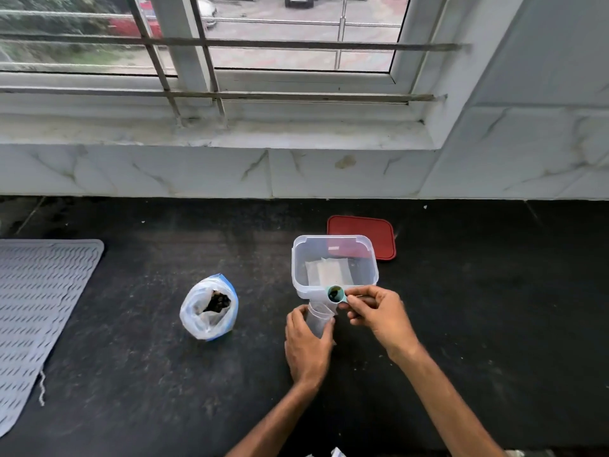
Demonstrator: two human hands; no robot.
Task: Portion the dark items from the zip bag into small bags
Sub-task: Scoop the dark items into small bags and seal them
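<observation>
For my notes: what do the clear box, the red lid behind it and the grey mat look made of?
Clear box: translucent rigid plastic; contents show through its walls. Red lid: probably moulded plastic, matte, with a raised rim. Grey mat: likely silicone or rubber, dull, with ribbed texture.

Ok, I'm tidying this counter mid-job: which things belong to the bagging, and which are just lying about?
In use: zip bag; small bag, held by left hand; teal scoop, pinched by right hand; clear tub with flat packets.
Lying about: red lid; grey mat.
</observation>
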